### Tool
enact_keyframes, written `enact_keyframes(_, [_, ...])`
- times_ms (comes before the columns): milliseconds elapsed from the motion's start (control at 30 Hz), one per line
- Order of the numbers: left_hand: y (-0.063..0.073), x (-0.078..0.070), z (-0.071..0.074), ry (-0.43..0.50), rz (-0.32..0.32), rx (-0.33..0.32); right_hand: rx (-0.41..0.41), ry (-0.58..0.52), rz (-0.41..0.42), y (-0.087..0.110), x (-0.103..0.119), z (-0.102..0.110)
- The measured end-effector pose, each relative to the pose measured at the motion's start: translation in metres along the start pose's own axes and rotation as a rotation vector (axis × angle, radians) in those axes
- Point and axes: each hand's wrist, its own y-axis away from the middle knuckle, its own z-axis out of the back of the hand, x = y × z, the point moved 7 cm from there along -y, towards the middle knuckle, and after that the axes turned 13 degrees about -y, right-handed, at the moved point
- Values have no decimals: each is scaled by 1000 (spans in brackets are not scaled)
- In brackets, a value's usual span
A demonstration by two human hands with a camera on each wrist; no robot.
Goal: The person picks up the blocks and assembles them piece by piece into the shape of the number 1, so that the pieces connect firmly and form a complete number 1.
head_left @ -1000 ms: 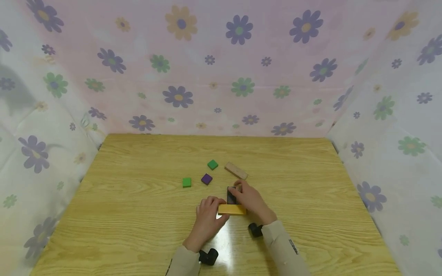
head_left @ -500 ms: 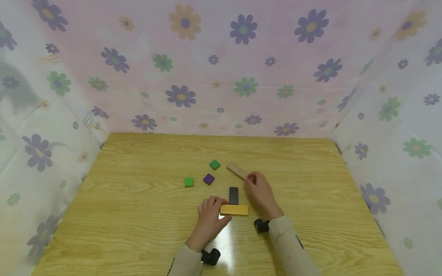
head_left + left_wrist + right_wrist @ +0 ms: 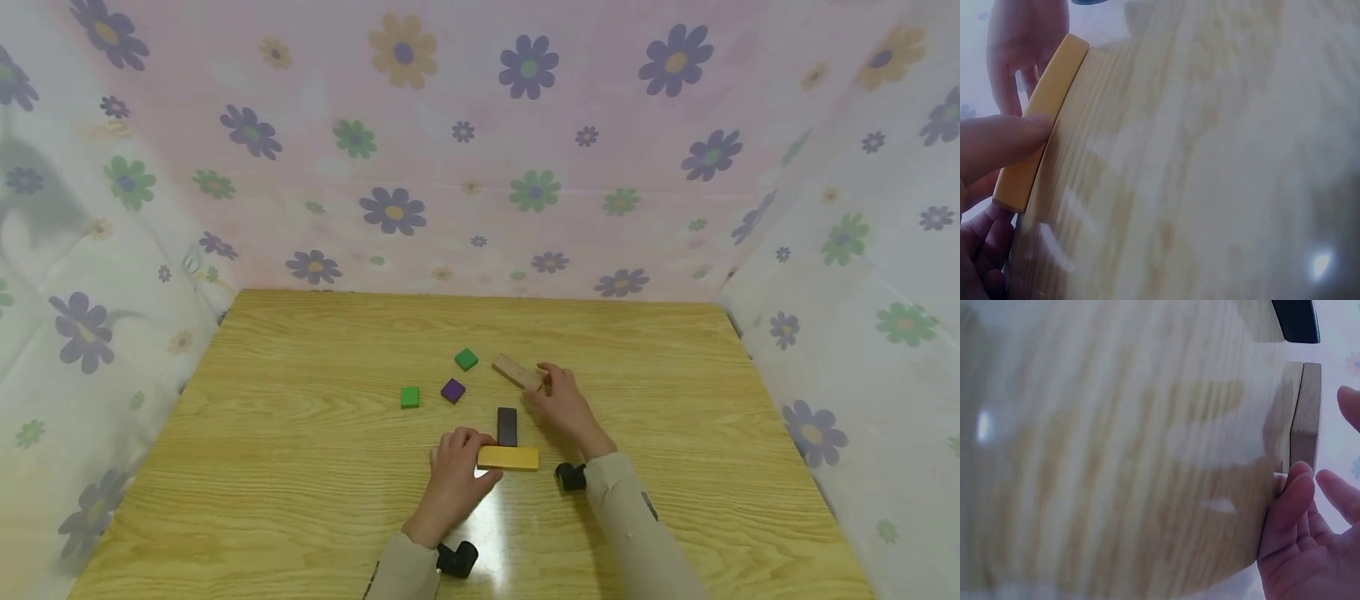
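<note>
In the head view a yellow block (image 3: 507,458) lies crosswise on the table. My left hand (image 3: 453,479) grips its left end, with the thumb on the near side, as the left wrist view confirms. A black block (image 3: 507,427) lies lengthwise just behind it, its near end against or very close to the yellow one. Farther back, my right hand (image 3: 564,408) has its thumb and fingers spread about the right end of a plain wooden block (image 3: 516,371). In the right wrist view one fingertip is at the end of that wooden block (image 3: 1305,419), while the thumb stands apart.
Left of the wooden block are a dark green square block (image 3: 467,359), a purple square block (image 3: 453,390) and a bright green square block (image 3: 409,397). Flowered cloth (image 3: 480,167) walls in the back and sides of the wooden table (image 3: 300,467).
My right hand has let go of the black block and moved away to the wooden block's right end, its fingers spreading there. My left hand stays on the yellow block.
</note>
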Motion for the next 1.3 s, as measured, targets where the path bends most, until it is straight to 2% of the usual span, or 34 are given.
enact_keyframes(333, [2,0,-1,-3,9,15,45,35,27,-10,2,-5])
enact_keyframes(467, [3,0,-1,-4,10,10,52,53,9,-12,2,-9])
enact_keyframes(600, [3,1,-1,-7,14,7,45,94,-10,-15,1,-13])
enact_keyframes(800, [3,1,1,-4,18,4,45,176,23,-19,5,-16])
enact_keyframes(933, [3,1,1,-3,9,2,55,193,31,-21,9,-18])
enact_keyframes(1300, [0,1,-1,-23,-13,-11,33,246,-35,-28,18,-26])
